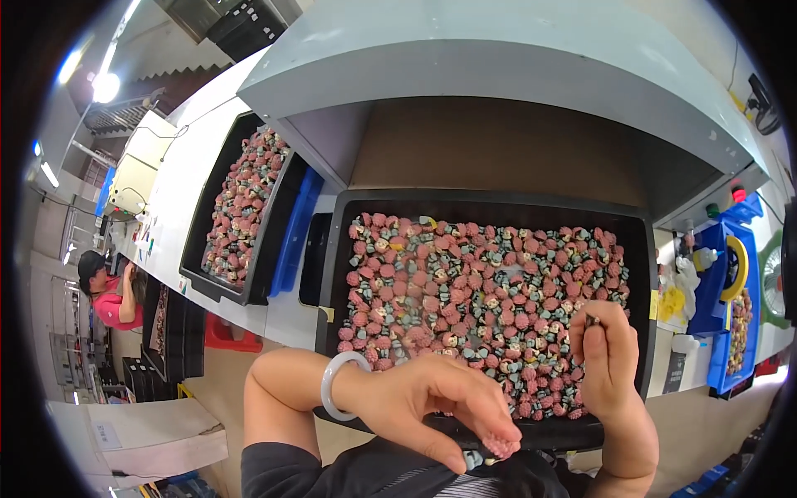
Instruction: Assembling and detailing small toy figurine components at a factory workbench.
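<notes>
My left hand (440, 394), with a pale bangle (326, 387) on the wrist, pinches a small figurine (501, 446) near my body. The figurine has a bumpy pink top and a grey-blue lower part. My right hand (608, 357) is closed around a slim dark tool (591, 322); only its short end shows above the thumb, so its kind is unclear. It hovers over the right side of a large black tray (498, 199). Many similar pink-and-grey figurines (448, 311) lie spread in that tray.
A grey hood (515, 70) arches over the tray's far side. Left stands another black tray (198, 241) of figurines beside a blue bin (297, 236). At right are a blue basket (707, 303), yellow tape roll (735, 267) and green fan (774, 278). A co-worker (112, 299) sits far left.
</notes>
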Tool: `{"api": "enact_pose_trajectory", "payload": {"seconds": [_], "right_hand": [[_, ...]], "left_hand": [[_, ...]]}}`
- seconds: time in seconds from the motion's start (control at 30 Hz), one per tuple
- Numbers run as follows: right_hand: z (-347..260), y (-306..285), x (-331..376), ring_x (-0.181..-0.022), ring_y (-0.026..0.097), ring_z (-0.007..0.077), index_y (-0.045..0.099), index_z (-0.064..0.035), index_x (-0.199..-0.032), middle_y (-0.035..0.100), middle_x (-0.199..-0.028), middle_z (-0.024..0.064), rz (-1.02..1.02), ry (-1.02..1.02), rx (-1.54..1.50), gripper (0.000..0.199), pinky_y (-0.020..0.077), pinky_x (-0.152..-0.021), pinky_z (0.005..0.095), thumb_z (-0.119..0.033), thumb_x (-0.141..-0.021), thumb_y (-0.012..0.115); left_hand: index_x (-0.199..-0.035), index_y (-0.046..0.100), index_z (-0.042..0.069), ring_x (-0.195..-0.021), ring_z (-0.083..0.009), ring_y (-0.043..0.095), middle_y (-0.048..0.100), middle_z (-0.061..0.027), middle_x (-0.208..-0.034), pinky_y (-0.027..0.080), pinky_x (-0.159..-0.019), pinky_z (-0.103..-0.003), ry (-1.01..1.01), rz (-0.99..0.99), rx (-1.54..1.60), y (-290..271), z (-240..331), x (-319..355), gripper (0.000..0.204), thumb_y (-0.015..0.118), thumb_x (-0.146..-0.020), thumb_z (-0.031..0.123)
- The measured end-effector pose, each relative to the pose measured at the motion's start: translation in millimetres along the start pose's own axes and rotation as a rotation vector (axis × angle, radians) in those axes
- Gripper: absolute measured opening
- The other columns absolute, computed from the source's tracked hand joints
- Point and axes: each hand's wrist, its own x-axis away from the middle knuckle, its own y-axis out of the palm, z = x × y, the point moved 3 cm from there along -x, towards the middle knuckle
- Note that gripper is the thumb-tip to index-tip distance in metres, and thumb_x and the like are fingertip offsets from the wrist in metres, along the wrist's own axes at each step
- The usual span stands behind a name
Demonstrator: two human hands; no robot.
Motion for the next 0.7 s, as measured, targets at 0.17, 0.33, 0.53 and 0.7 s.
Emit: {"api": "enact_pose_trajectory", "payload": {"seconds": [0.17, 0.33, 0.53, 0.7], "right_hand": [[-10, 4, -1, -0.057, 0.056, 0.0288, 0.054, 0.0001, -0.091, 0.059, -0.077, 0.0139, -0.039, -0.223, 0.119, 0.009, 0.0444, -0.052, 0.0328, -0.003, -0.082, 0.052], [-12, 13, -2, -0.057, 0.056, 0.0291, 0.054, -0.0013, -0.093, 0.058, -0.074, 0.0131, -0.107, -0.226, 0.148, 0.012, 0.0441, -0.051, 0.0329, -0.004, -0.082, 0.054], [-7, 13, -3, -0.057, 0.056, 0.0281, 0.053, -0.0014, -0.094, 0.058, -0.074, 0.0119, -0.112, -0.127, 0.164, 0.013, 0.0435, -0.051, 0.0324, -0.005, -0.082, 0.055], [-12, 17, -1, -0.054, 0.055, 0.0260, 0.054, -0.0030, -0.085, 0.056, -0.068, 0.0095, -0.093, -0.329, 0.232, 0.015, 0.0419, -0.047, 0.0325, -0.009, -0.076, 0.064]], "left_hand": [[-0.106, 0.055, -0.005, -0.098, -0.0250, 0.057, 0.051, -0.0187, -0.110, 0.047, -0.085, -0.035, -0.027, 0.248, -0.082, -20, -1, -5, 0.025, 0.055, -0.081, -0.006], [-0.101, 0.054, -0.002, -0.098, -0.0192, 0.055, 0.052, -0.0153, -0.110, 0.045, -0.086, -0.032, -0.048, 0.459, 0.049, -37, -16, -9, 0.018, 0.054, -0.083, -0.003], [-0.101, 0.054, -0.003, -0.094, -0.0173, 0.056, 0.053, -0.0130, -0.107, 0.049, -0.080, -0.031, -0.152, 0.534, -0.145, -35, -5, -13, 0.016, 0.052, -0.086, 0.003], [-0.114, 0.047, -0.002, -0.095, -0.0171, 0.057, 0.055, -0.0115, -0.104, 0.048, -0.082, -0.031, -0.109, 0.422, 0.002, -35, -12, -10, 0.030, 0.052, -0.089, 0.014]]}}
